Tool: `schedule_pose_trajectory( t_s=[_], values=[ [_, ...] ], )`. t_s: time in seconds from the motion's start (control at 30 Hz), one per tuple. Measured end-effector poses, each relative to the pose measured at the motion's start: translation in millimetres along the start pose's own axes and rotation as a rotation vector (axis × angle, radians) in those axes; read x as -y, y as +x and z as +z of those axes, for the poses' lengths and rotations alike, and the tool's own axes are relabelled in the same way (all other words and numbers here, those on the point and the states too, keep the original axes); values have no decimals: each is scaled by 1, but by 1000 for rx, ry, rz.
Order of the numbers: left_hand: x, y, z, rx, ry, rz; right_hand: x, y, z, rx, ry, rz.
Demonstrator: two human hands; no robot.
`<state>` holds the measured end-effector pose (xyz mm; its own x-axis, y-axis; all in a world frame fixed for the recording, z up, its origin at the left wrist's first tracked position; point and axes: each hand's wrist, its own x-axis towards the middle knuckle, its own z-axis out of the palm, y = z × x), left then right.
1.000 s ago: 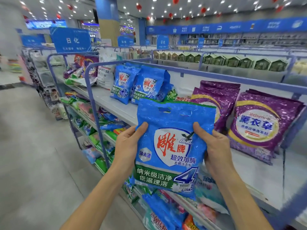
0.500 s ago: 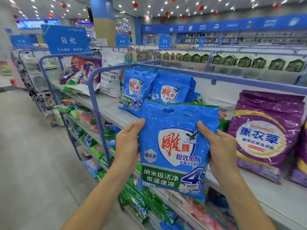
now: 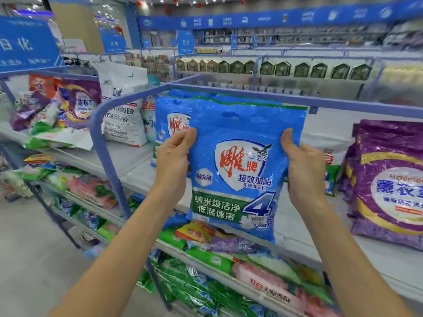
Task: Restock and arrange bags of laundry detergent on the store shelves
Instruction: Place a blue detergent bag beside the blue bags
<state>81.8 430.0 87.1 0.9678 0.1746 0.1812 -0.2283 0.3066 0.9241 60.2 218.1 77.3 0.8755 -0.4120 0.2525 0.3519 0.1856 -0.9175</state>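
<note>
blue detergent bag (image 3: 240, 170) upright, held above top shelf (image 3: 142, 156) edge | left hand (image 3: 172, 156), right hand (image 3: 304, 170): fingers curled, gripping its sides | shelf holds matching blue bags (image 3: 170, 120) behind, purple bags (image 3: 389, 179) right

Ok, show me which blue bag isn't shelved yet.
The front blue bag, gripped at its sides by the left hand and right hand; the other blue bags stand on the top shelf behind it.

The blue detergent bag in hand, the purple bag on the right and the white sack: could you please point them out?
blue detergent bag (image 3: 238, 170): head view, on its shield logo.
purple bag (image 3: 398, 193): head view, on its white label.
white sack (image 3: 124, 126): head view, on its printed front.
</note>
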Motion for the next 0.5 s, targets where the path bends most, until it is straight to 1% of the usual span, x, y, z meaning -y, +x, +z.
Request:
schedule_pose_trajectory(
  t_s=[0.2,0.37,0.5],
  values=[
    [21,62,10,59,-19,-2,-9,44,13,-20,-37,-38],
    [41,99,17,96,16,44,-33,70,19,-103,-49,33],
    [64,125,14,98,42,-9,-48,82,25,-85,-98,55]
  ],
)
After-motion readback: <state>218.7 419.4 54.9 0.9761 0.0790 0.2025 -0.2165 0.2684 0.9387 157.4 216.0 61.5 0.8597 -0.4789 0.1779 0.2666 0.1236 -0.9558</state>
